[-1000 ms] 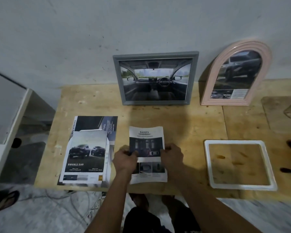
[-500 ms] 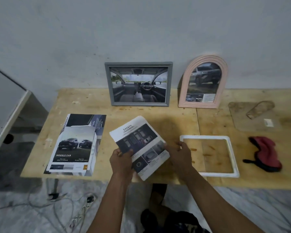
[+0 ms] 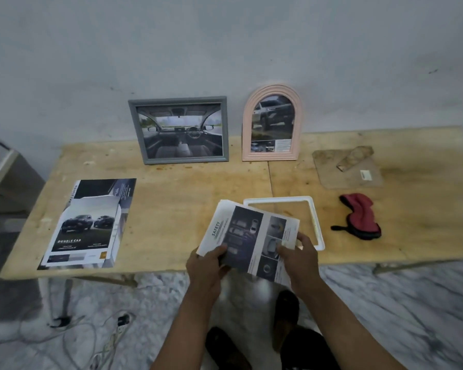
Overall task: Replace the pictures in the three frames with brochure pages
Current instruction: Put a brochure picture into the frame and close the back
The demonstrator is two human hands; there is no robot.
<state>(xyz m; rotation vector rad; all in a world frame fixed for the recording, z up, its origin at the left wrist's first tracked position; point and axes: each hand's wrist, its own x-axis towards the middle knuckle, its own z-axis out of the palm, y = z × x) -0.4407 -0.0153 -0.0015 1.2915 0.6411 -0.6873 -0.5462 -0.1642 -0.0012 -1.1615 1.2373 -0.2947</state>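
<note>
Both my hands hold a "SAFETY" brochure page (image 3: 247,236), turned sideways and lifted over the table's front edge. My left hand (image 3: 207,265) pinches its near left corner; my right hand (image 3: 300,256) grips its right end. The page overlaps the left side of an empty white frame (image 3: 316,217) lying flat on the wooden table (image 3: 177,188). Against the wall stand a grey frame (image 3: 178,130) with a car-interior picture and a pink arched frame (image 3: 272,123) with a car picture. A brochure stack (image 3: 90,225) lies at the left.
A red cloth (image 3: 361,216) lies right of the white frame. Behind it sits a worn backing board (image 3: 349,169) with a strip on top. Cables and a power strip (image 3: 112,332) lie on the floor under the table. My feet show below.
I have lifted the page off the table, turned it sideways and carried it right until it overlaps the white frame. My view has pulled back and shifted right.
</note>
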